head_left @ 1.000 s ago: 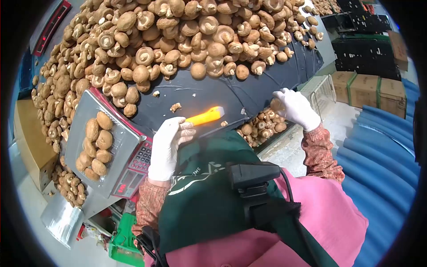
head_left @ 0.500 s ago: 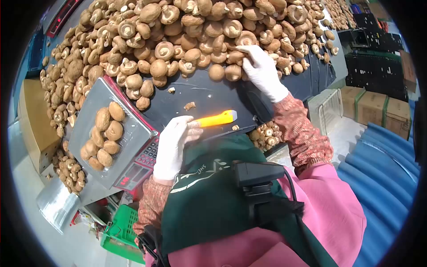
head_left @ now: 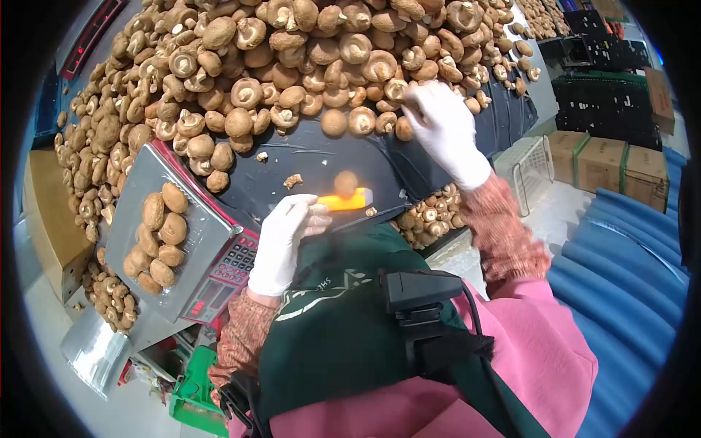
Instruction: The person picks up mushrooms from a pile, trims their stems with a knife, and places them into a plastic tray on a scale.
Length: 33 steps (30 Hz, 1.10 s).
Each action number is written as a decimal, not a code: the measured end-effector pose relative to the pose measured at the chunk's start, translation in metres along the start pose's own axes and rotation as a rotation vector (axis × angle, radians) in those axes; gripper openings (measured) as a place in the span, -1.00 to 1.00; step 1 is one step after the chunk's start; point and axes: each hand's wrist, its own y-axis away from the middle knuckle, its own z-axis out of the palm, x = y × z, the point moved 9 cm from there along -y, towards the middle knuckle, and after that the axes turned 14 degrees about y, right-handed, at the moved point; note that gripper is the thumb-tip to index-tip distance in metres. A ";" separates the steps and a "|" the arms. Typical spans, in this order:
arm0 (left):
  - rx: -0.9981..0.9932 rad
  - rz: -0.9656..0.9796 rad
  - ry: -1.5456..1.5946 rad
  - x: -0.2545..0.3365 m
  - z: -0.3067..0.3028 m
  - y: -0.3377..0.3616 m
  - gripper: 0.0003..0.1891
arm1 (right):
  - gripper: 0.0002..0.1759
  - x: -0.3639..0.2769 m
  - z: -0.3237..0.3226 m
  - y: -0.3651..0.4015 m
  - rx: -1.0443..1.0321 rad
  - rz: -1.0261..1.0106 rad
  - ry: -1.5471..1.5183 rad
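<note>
My left hand (head_left: 283,241), in a white glove, is closed around a yellow-orange utility knife (head_left: 339,202) that points right over the dark table. A single brown mushroom (head_left: 345,182), slightly blurred, overlaps the knife's far edge; whether it touches the blade cannot be made out. At the front of the large heap of shiitake mushrooms (head_left: 321,51), my gloved right hand (head_left: 444,128) has bent fingers, with a gap between thumb and forefinger and no mushroom visible between them. Another mushroom (head_left: 403,129) lies just under its thumb.
On the left, a red-edged scale (head_left: 193,248) bears a clear-wrapped pack of mushrooms (head_left: 157,237). Stem scraps (head_left: 293,181) dot the dark tabletop (head_left: 255,175). Trimmed mushrooms (head_left: 431,219) sit below the table edge. Cartons (head_left: 599,164) and a white basket (head_left: 526,168) stand right.
A mushroom has appeared beside the knife. My right hand has drawn back slightly from the heap, its fingers more bent. My left hand keeps its grip, and the whole view has shifted a little.
</note>
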 end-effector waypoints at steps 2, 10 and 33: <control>0.016 0.009 -0.024 0.003 0.001 0.002 -0.69 | -0.76 -0.014 0.016 -0.030 0.078 -0.072 0.132; 0.062 0.113 -0.040 0.012 -0.012 0.011 -0.66 | -0.62 0.026 0.050 -0.020 -0.304 0.565 -1.013; -0.067 0.431 0.045 0.073 0.005 0.057 -0.25 | -0.57 -0.117 0.027 0.033 -0.647 0.486 -1.684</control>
